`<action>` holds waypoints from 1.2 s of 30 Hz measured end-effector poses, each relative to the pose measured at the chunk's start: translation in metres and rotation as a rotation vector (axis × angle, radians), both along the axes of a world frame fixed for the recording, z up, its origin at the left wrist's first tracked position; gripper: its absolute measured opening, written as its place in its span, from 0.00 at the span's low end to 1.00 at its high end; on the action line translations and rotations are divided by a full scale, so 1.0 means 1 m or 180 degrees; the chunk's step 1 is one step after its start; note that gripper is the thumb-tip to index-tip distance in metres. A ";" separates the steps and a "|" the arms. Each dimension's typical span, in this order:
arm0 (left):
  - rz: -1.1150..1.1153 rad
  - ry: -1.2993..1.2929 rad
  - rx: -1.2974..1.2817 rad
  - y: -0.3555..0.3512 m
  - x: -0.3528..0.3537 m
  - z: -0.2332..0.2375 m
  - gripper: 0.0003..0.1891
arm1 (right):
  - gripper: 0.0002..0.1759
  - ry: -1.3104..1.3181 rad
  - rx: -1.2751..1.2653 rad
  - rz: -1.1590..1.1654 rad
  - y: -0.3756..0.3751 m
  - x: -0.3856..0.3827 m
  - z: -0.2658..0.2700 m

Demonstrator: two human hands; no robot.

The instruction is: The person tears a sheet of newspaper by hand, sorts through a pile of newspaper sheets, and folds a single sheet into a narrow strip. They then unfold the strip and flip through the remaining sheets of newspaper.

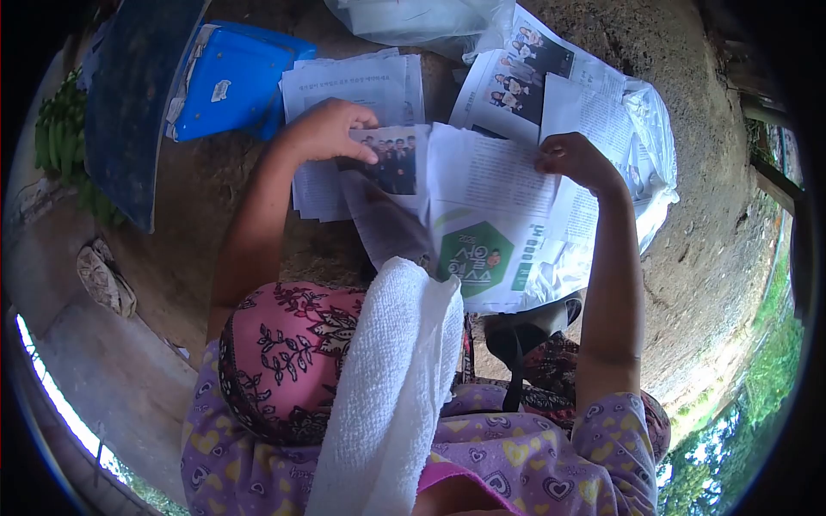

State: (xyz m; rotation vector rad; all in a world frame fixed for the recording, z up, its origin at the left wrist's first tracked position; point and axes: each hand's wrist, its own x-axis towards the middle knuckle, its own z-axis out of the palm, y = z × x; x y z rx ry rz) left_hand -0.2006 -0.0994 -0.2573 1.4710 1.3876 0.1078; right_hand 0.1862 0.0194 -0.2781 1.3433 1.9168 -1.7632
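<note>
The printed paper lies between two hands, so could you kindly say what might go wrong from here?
The printed paper might crease or tear if the left hand, on its photo side, and the right hand, at its opposite edge, pull apart. The left hand could nudge the loose stack it overlaps. The white towel hanging nearby might brush the paper.

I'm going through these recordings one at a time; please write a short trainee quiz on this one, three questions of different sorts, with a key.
1. Multiple choice: which shape is printed on the paper between the left hand and the right hand?
a) red circle
b) green hexagon
c) yellow star

2. True or false: the blue object lies on the person's right.

3. Fill in: the left hand's thumb overlaps a printed ____ of a group of people.

Key:
1. b, a green hexagon.
2. False; the blue object lies on the left.
3. Photo.
</note>
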 end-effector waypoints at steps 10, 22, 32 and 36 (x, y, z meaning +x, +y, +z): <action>0.1056 -0.0421 -0.0068 -0.016 -0.037 -0.057 0.15 | 0.11 0.0241 0.0331 -0.1938 0.000 0.039 -0.038; 0.2361 -0.0429 0.0563 -0.035 -0.016 -0.091 0.16 | 0.14 -0.0625 0.2832 -0.2287 -0.030 0.008 -0.044; 0.2618 -0.0411 0.1023 -0.046 -0.028 -0.090 0.15 | 0.15 -0.0912 0.3068 -0.2789 -0.035 0.025 -0.055; 0.3039 -0.0798 0.0813 -0.053 -0.040 -0.102 0.14 | 0.21 -0.0167 0.2055 -0.3313 -0.034 0.047 -0.057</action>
